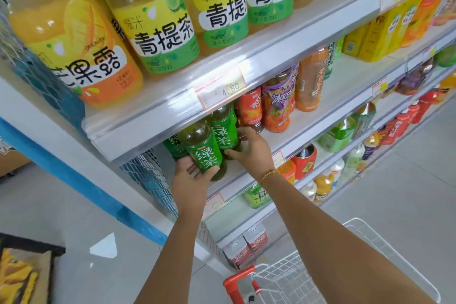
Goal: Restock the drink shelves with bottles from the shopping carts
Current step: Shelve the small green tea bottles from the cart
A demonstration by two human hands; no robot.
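Note:
My left hand (191, 175) grips a green tea bottle (203, 149) from below, at the front edge of the second shelf (345, 86). Behind it stand two more green tea bottles, one at the left (174, 147) and one at the right (225, 128). My right hand (251, 148) reaches onto the same shelf beside the right green bottle, thumb against its base and fingers curled toward an orange-red bottle (250, 108). Whether that hand grips either one I cannot tell. A white wire shopping cart (365, 232) with a red handle (237, 279) stands below my arms.
Large yellow and green bottles (158, 22) fill the top shelf over a price strip (219, 89). Purple, orange and brown bottles (277, 99) stand right of my hands. Lower shelves hold more drinks and cartons (246, 242). A blue and white shelf post (74, 180) rises at the left.

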